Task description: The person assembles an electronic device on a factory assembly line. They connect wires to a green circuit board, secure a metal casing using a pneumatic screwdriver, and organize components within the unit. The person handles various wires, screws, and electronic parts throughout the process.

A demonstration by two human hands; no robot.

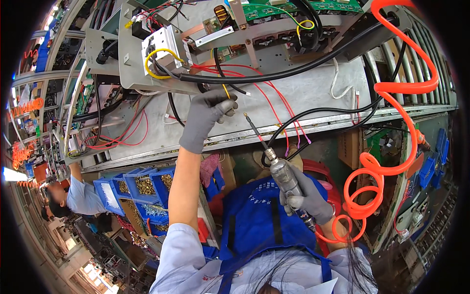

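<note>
My left hand (206, 116), in a grey glove, is closed in a pinch. The end of a yellow wire (225, 90) runs down into its fingertips, beneath the metal chassis (125, 46). My right hand (312, 200), also gloved, wraps around a silver air screwdriver (285, 175). Its long dark bit (254, 129) points up and left, and a small brass-coloured screw (246, 115) appears to sit on the tip, apart from the left fingers. Above both hands lies a thick black cable (264, 78), with loose red wires (268, 93) hanging over the bench edge.
A coiled orange air hose (364, 193) loops along my right side. Blue bins (142, 188) of screws stand at lower left. Green circuit boards (313, 7) fill the chassis. Another person (83, 191) works at far left. A metal bench (313, 98) carries the chassis.
</note>
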